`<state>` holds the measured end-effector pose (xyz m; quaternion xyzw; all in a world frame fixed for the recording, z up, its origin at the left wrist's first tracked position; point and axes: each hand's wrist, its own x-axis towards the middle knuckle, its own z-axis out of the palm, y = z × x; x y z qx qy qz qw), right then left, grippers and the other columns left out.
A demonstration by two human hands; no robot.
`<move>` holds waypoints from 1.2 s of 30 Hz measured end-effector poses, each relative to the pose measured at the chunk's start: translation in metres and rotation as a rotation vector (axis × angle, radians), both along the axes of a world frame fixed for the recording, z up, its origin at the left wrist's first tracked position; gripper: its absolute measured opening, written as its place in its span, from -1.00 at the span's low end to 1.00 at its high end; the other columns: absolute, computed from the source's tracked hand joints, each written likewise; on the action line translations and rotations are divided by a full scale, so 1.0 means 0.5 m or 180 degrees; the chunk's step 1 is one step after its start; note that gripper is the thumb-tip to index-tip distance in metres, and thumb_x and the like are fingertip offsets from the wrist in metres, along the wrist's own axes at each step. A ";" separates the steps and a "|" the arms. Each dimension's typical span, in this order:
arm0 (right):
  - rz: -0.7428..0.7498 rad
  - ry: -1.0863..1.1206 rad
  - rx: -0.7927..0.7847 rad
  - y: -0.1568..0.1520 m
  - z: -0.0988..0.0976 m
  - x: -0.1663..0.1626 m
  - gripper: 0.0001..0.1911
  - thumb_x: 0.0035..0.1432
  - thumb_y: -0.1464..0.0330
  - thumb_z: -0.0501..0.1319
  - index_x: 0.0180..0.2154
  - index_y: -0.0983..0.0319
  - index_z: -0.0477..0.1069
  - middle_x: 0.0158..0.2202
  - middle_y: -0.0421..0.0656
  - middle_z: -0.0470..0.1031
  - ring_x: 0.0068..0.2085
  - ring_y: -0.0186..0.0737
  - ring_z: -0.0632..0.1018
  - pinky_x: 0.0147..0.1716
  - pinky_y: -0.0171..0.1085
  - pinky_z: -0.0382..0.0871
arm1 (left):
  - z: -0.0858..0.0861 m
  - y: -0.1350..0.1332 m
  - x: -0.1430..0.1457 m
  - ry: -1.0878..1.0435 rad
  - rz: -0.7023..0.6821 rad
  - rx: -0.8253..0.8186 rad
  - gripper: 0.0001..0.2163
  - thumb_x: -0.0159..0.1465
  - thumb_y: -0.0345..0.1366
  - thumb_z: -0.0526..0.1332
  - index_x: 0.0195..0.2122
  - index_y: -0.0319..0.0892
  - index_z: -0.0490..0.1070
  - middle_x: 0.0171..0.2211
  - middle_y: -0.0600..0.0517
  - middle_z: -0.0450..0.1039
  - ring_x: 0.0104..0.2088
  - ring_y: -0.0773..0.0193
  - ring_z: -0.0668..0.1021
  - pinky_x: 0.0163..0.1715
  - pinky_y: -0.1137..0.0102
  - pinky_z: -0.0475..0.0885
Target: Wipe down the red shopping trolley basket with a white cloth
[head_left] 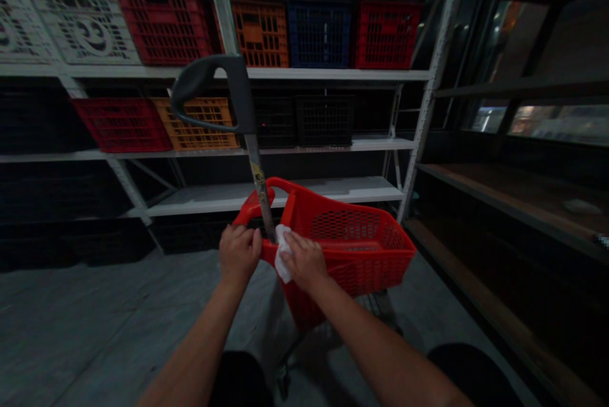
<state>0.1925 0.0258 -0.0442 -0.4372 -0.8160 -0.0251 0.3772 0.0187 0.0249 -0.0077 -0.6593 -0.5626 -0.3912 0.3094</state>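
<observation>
A red plastic shopping cart [366,261] stands in front of me on wheels. My left hand [239,250] is closed around its red handle at the near left corner. In my right hand [304,260] a white cloth [283,253] is pressed against the cart's rim, right beside the handle; whether it is cloth or paper is hard to tell. A metal pole with a grey loop grip [242,93] rises from the handle end of the cart, between and beyond my hands. Through the perforated walls the basket's inside shows in part.
Behind the cart, white metal shelving [266,74] holds red, orange, blue, white and black crates, among them a blue crate [320,34]. Dark wooden shelves [514,188] run along the right side. Grey concrete floor [118,324] spreads below, with my knees at the bottom.
</observation>
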 end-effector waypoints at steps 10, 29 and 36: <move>-0.0056 -0.0551 0.0017 0.026 -0.044 0.087 -0.66 0.30 0.27 -0.11 0.02 0.17 0.27 -0.14 -0.13 0.47 -0.16 -0.27 0.43 -0.16 -0.31 0.18 | 0.004 0.002 -0.015 0.0308 0.0086 -0.0030 -0.75 0.17 -0.29 0.03 -0.63 -0.14 0.30 -0.57 0.00 0.30 -0.42 0.21 0.35 -0.19 0.26 0.25; -0.0432 -0.0371 0.0156 0.027 -0.023 -0.023 -0.68 0.29 0.22 -0.14 -0.25 0.17 0.32 -0.31 -0.18 0.45 -0.27 -0.26 0.41 -0.28 -0.27 0.09 | -0.002 0.007 -0.015 0.0187 0.0142 0.0073 -0.75 0.18 -0.31 0.01 -0.63 -0.15 0.31 -0.55 -0.01 0.34 -0.39 0.20 0.38 -0.15 0.25 0.24; -0.0873 -0.0826 -0.0009 0.030 -0.086 0.172 -0.71 0.26 0.24 -0.07 -0.34 0.22 0.33 -0.35 -0.14 0.45 -0.29 -0.21 0.38 -0.28 -0.23 0.04 | -0.002 0.015 -0.023 0.0357 0.0129 0.0054 -0.74 0.18 -0.31 0.00 -0.63 -0.15 0.29 -0.58 -0.01 0.29 -0.41 0.21 0.36 -0.18 0.27 0.24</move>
